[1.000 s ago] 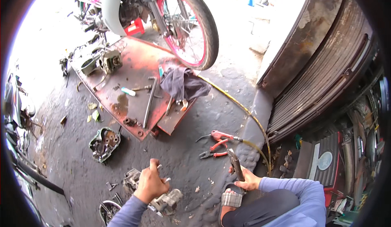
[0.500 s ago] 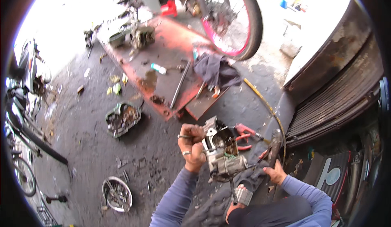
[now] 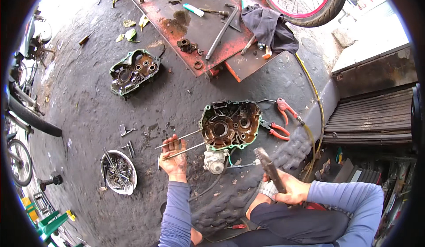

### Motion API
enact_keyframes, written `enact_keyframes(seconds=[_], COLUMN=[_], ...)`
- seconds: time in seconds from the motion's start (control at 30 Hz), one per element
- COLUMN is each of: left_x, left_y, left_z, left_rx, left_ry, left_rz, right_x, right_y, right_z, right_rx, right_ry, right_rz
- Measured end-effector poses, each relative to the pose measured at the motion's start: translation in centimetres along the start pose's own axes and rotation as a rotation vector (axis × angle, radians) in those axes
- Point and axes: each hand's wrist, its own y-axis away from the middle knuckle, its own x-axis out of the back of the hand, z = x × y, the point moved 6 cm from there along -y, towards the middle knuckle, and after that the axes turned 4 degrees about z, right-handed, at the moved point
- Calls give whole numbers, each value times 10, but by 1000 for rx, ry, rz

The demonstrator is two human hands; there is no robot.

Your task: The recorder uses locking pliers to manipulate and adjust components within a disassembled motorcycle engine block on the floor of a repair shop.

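Engine casing (image 3: 230, 129) between my hands, its rods (image 3: 189, 149) crossing my left hand (image 3: 178, 162), grip unclear, right hand (image 3: 291, 189) clamped on dark bar (image 3: 270, 169)

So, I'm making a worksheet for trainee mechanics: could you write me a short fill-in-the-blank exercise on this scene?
1. Exactly ____ long, thin metal rods run from the open, brown-lined metal engine casing to the bare left hand.
2. The bare hand gripping the thick, dark, bar-shaped tool is the person's ____ one.
3. The round bowl holding loose metal parts is ____ in colour.
4. The metal pliers lying beside the casing have ____ handles.

Missing words: two; right; white; red.
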Motion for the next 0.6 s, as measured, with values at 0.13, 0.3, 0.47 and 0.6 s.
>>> enact_keyframes(seconds=[0.13, 0.3, 0.47, 0.6], left_x=[36, -11, -100, -114], left_y=[16, 56, 17, -13], left_z=[4, 46, 77, 50], left_rx=[182, 887, 90, -388], left_ry=[-283, -1304, -2409, -2333], left_rz=[441, 204, -1273, -1171], right_x=[-48, -133, -208, -225], right_y=[-19, -53, -97, -130], right_z=[-4, -5, 32, 62], right_rx=[-19, -237, -522, -481], right_ry=[-65, -379, -849, -765], right_rz=[-98, -111, -21, 30])
